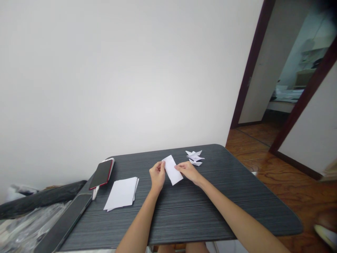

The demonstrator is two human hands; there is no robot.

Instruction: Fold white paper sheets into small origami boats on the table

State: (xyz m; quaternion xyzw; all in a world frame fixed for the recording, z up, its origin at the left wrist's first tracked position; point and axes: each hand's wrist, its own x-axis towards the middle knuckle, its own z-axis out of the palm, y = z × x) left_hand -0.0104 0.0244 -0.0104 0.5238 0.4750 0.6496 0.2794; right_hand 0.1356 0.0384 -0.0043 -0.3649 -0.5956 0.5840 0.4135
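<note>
A narrow white sheet of paper (172, 171), rectangular and apparently folded, is held tilted above the dark table. My left hand (158, 174) pinches its upper left edge between thumb and fingers. On the opposite long edge, my right hand (188, 170) grips the paper with the thumb on top. Just beyond my right hand lie several small folded paper shapes (195, 158) with pointed ends, close together. To the left of my left hand rests a stack of white paper sheets (121, 193), its edges slightly uneven.
The dark table (195, 214) has rounded corners and stands against a white wall (126, 77). A tablet with a red edge (101, 174) lies at the table's far left. Plastic-wrapped items (28, 225) are heaped beyond the left edge. An open doorway (279, 80) is at the right.
</note>
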